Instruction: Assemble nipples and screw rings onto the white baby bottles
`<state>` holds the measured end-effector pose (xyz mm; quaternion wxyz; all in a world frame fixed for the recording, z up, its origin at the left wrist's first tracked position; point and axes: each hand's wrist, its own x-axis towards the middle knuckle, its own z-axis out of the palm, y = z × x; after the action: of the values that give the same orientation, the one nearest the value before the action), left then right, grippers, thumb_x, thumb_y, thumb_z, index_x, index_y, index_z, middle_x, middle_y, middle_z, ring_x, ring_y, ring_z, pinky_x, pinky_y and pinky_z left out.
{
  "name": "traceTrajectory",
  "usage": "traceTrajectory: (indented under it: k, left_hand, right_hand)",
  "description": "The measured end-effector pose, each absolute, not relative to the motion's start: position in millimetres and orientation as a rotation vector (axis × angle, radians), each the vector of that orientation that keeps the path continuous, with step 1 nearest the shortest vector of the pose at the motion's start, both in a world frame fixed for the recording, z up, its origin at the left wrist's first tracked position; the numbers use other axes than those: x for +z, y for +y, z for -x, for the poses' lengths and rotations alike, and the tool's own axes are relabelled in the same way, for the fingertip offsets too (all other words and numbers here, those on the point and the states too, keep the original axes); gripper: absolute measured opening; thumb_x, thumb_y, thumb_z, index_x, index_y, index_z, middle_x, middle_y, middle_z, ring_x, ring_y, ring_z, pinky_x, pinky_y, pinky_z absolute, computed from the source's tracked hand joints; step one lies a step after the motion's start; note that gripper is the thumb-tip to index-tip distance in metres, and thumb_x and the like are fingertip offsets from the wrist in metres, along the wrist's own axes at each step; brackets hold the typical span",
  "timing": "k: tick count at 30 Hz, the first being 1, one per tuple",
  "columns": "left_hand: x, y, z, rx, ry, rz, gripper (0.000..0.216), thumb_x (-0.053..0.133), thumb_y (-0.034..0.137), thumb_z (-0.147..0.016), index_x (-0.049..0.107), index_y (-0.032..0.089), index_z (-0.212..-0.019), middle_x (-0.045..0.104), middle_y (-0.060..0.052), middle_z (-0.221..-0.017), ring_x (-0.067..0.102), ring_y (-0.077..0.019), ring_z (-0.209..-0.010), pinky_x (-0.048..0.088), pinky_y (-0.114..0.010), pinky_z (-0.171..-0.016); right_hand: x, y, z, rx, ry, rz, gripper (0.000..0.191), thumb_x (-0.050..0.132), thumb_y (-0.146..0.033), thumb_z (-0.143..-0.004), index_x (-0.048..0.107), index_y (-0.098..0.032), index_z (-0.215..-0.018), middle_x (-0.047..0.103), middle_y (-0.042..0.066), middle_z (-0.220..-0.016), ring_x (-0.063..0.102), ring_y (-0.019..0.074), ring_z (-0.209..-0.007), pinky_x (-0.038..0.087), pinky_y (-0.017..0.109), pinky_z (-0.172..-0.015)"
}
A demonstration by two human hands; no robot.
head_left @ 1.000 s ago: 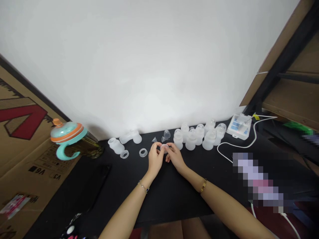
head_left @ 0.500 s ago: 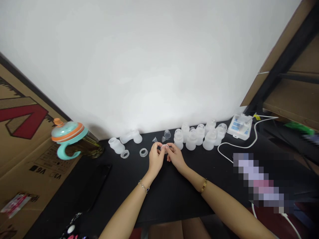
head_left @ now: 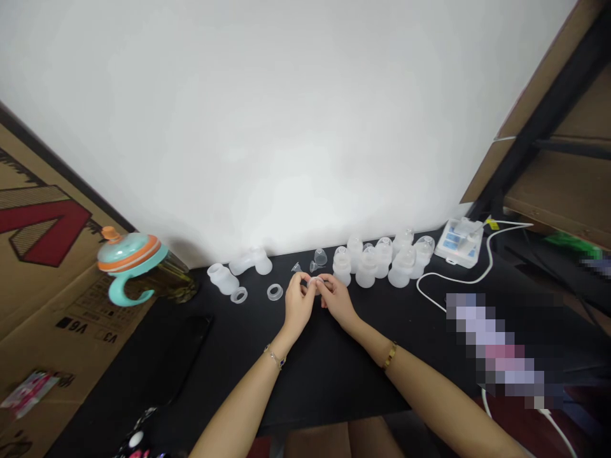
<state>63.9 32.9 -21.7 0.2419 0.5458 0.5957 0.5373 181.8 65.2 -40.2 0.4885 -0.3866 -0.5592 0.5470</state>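
Both hands meet at the middle of the black table. My left hand and my right hand pinch a clear bottle collar ring between thumbs and fingers; the fingers hide part of it. Just beyond them lie a clear bottle nipple, a second nipple and a domed clear cap. Left of my hands, one loose collar ring lies flat. Another collar ring rests against an uncapped white baby bottle lying tilted.
Several capped baby bottles stand to the right of my hands. Behind the left rings lie more uncapped bottles. A teal-lidded drinking jug stands at far left, a phone-like black slab before it. A white compartment box and cable lie right.
Both hands stay in almost the same spot around the collar ring, with only tiny finger movement. The objects on the table have not moved.
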Motion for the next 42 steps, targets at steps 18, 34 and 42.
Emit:
traceTrajectory:
  k: [18, 34, 42]
  left_hand:
    - [-21.3, 33.9, -59.7, 1.448, 1.631, -1.433, 0.018, 0.056, 0.038, -0.095, 0.056, 0.021, -0.091, 0.061, 0.0, -0.087, 0.054, -0.0119, -0.061, 0.045, -0.025, -0.06]
    - [-21.1, 33.4, -60.9, 1.379, 1.66, -1.509, 0.025, 0.056, 0.044, -0.096, 0.064, 0.021, -0.098, 0.058, -0.001, -0.088, 0.054, -0.0124, -0.063, 0.045, -0.024, -0.06]
    - [-27.0, 35.3, -59.9, 1.442, 1.613, -1.514, 0.026, 0.058, 0.044, -0.095, 0.065, 0.02, -0.098, 0.058, -0.002, -0.09, 0.054, -0.0116, -0.063, 0.048, -0.024, -0.059]
  right_hand:
    - [-41.4, 61.1, -180.0, 1.329, -1.302, 0.943, 0.035, 0.065, -0.044, -0.084, 0.063, -0.021, -0.11, 0.066, -0.001, -0.082, 0.05, 0.0066, -0.042, 0.035, 0.019, -0.037]
    - [-38.4, 62.9, -181.6, 1.35, -1.309, 0.964, 0.035, 0.06, -0.048, -0.088, 0.07, -0.021, -0.108, 0.064, 0.0, -0.08, 0.049, 0.008, -0.043, 0.036, 0.021, -0.038]
    - [-38.2, 64.0, -181.0, 1.375, -1.308, 0.962, 0.032, 0.059, -0.047, -0.086, 0.069, -0.022, -0.103, 0.06, -0.003, -0.068, 0.048, 0.0092, -0.041, 0.035, 0.021, -0.038]
